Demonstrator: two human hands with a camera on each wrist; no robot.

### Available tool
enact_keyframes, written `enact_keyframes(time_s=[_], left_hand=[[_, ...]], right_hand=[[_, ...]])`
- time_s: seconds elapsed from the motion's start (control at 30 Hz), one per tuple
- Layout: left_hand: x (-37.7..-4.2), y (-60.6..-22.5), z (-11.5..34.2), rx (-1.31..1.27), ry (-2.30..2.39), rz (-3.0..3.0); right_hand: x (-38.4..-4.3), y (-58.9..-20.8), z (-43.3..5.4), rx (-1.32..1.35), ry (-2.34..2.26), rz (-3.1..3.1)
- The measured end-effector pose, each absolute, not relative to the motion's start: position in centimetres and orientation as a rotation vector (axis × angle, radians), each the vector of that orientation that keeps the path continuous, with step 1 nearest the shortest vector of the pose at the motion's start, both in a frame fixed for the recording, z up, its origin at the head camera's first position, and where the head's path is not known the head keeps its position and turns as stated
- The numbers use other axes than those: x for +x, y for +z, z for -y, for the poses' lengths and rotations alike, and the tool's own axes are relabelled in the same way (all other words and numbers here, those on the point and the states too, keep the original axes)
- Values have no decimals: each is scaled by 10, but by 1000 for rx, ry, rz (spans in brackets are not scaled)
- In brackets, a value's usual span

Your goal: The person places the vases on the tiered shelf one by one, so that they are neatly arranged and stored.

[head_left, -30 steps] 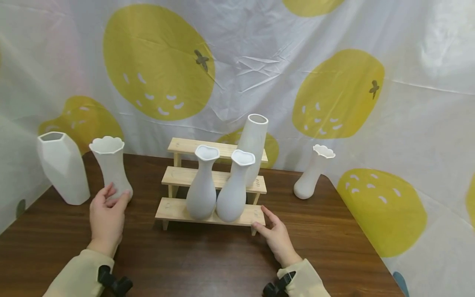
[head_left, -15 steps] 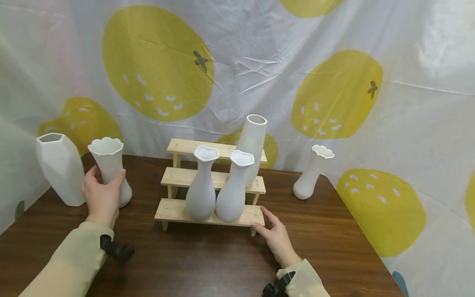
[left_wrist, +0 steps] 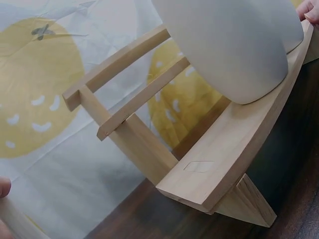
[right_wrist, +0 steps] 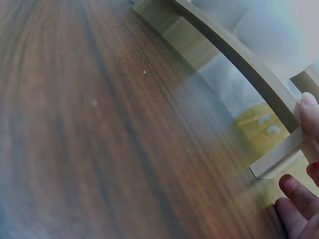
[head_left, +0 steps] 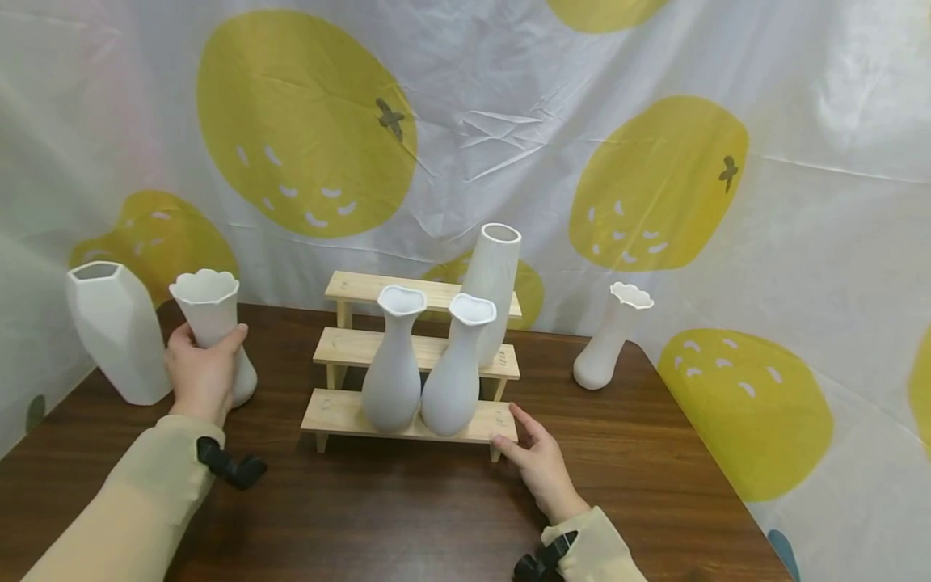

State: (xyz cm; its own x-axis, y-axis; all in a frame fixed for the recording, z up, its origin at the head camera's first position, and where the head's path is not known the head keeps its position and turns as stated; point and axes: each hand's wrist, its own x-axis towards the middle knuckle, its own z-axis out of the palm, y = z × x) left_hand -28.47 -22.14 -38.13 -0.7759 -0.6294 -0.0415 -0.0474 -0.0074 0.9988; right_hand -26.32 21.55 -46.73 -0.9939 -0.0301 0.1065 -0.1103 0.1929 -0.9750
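In the head view my left hand (head_left: 200, 372) grips a white vase with a scalloped rim (head_left: 207, 301) round its narrow waist, the thumb on its right side. The vase stands upright at the left of the table. My right hand (head_left: 541, 469) holds the right end of the lowest step of a three-step wooden stand (head_left: 330, 412), thumb at the front; the right wrist view shows its thumb (right_wrist: 310, 115) on the step's edge. Two bulbous white vases, a left one (head_left: 393, 380) and a right one (head_left: 451, 388), stand on that step.
A tall white vase (head_left: 493, 283) stands on the middle step, right side. Left of the gripped vase is a faceted white vase (head_left: 120, 331). Another scalloped vase (head_left: 607, 343) stands at the back right. A patterned curtain (head_left: 494, 129) hangs behind the dark wooden table (head_left: 378, 517).
My left hand has moved up from the vase's lower body and closed round its waist. The vase stays in place. My right hand keeps its hold on the stand.
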Motion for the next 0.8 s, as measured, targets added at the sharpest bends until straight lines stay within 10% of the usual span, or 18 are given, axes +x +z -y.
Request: enact_keyframes(time_s=[0.8], left_hand=[[-281, -374, 225, 660, -1786, 1960]], right_hand=[[-263, -468, -216, 141, 1949, 2372]])
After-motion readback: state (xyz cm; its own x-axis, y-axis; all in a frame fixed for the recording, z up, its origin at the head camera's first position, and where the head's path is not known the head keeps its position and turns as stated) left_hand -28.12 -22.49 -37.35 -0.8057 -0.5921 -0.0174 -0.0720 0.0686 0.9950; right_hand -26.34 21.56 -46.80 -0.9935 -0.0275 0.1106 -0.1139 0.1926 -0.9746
